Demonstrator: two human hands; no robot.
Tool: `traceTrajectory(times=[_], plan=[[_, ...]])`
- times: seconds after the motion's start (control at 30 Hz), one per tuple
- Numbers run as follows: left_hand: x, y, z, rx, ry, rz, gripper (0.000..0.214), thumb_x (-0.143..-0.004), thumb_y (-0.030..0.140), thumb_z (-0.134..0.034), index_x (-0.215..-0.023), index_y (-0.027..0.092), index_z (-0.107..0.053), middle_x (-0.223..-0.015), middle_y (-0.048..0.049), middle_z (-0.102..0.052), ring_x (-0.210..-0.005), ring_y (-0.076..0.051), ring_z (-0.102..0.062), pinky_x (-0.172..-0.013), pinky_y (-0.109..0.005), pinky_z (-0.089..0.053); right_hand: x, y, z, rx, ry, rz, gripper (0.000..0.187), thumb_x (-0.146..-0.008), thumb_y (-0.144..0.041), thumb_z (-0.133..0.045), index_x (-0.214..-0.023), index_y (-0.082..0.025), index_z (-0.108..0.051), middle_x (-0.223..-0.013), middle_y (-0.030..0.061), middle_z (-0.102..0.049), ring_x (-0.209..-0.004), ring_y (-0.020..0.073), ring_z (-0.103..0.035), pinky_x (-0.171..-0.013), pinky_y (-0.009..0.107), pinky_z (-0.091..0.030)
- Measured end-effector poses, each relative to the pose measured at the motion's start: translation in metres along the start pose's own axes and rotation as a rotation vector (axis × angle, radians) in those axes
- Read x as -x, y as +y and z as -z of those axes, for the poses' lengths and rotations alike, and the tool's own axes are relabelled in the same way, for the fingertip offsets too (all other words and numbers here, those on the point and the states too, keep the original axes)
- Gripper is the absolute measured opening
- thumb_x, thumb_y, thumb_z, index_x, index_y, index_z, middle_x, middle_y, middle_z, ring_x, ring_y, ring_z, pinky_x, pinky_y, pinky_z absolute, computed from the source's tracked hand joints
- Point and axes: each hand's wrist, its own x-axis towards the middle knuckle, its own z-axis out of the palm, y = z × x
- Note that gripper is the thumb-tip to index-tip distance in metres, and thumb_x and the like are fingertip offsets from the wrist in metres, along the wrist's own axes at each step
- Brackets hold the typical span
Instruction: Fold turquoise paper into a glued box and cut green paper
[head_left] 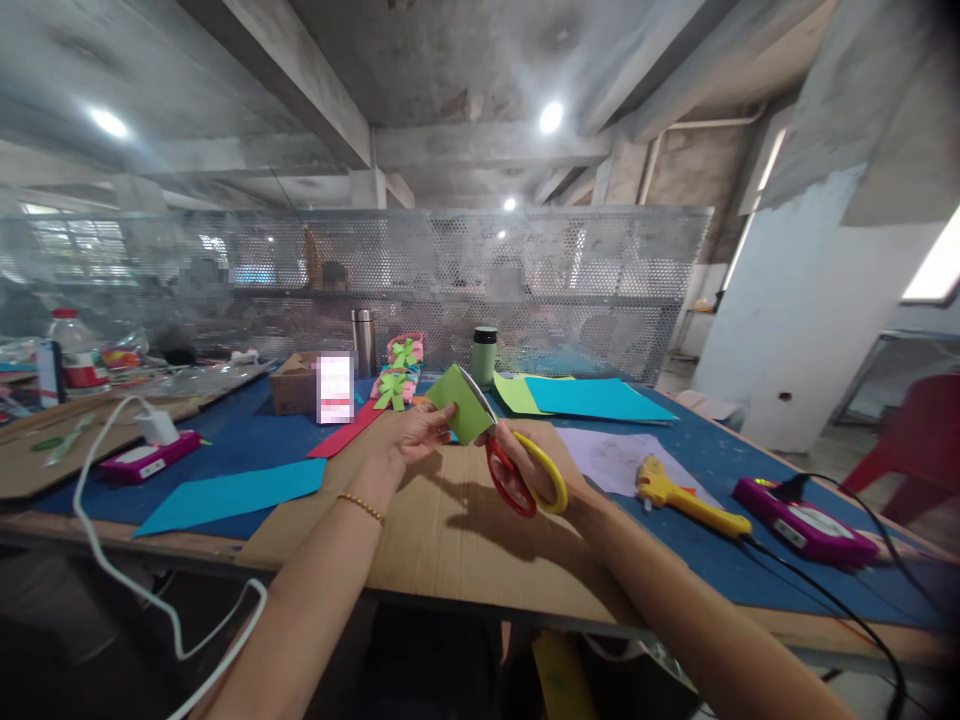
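Observation:
Over the middle of the table, my left hand [426, 432] is closed on the left edge of a piece of green paper [459, 408]. Scissors [534, 478] with one red and one yellow handle are in my right hand [529, 450], fingers wrapped around the handles. Their blades lie along the right edge of the green paper; whether they are cutting through it I cannot tell. Beneath both hands spreads a flat sheet of brown cardboard [442, 530]. Pink pieces topped with green paper bows [394, 388] lie just beyond my left hand.
To the right are a yellow glue gun [690, 500], lilac paper [607, 455], blue sheets [600, 398] and a purple power strip [806, 522] with a black cord. A green tumbler [484, 355], steel flask [364, 340] and cardboard box [294, 385] stand behind. A white cable [94, 530] hangs at left.

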Motion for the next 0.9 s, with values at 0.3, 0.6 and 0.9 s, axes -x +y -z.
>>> traceTrajectory(times=[0.3,0.6,0.9], plan=[[-0.001,0.0,-0.001,-0.026,-0.01,-0.01,0.04,-0.058,0.027,-0.095,-0.089,0.013,-0.074,-0.088,-0.0091,-0.076,-0.082,-0.021,-0.069,-0.068,-0.028,-0.049,-0.003,0.005,0.004,-0.005,0.002,-0.06,0.053,-0.084,-0.07,-0.054,-0.093,-0.018,-0.059,-0.043,-0.0075,-0.05,-0.026,0.0079,-0.039,-0.026,0.018,-0.027],[-0.004,0.002,0.0,-0.109,-0.02,-0.047,0.05,-0.052,0.033,-0.097,-0.092,0.011,-0.075,-0.086,-0.0103,-0.077,-0.08,-0.021,-0.07,-0.066,-0.027,-0.048,0.002,-0.005,0.0,0.102,0.036,0.013,0.052,-0.087,-0.07,-0.049,-0.089,-0.019,-0.059,-0.046,-0.0063,-0.053,-0.026,0.0088,-0.041,-0.026,0.019,-0.03],[-0.004,0.005,0.002,-0.33,-0.041,-0.077,0.053,-0.05,0.042,-0.096,-0.089,0.011,-0.078,-0.077,-0.0097,-0.075,-0.074,-0.021,-0.066,-0.067,-0.028,-0.042,0.001,-0.002,0.005,0.102,0.019,0.044,0.043,-0.091,-0.063,-0.048,-0.084,-0.021,-0.059,-0.048,-0.0062,-0.052,-0.028,0.0098,-0.043,-0.028,0.022,-0.031]])
